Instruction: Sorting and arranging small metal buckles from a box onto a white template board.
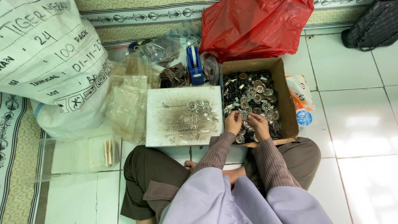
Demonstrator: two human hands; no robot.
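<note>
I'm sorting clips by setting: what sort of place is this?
Probably a home or small workshop floor used for hand sorting. The person sits cross-legged on pale floor tiles, both hands in a cardboard box of metal buttons, beside a large white sack.

1. The floor (pixel 356 124) is covered in pale, glossy square tiles, on which overhead light is reflected.
2. A patterned yellow-green mat (pixel 16 182) is laid along the left and top edges.
</note>
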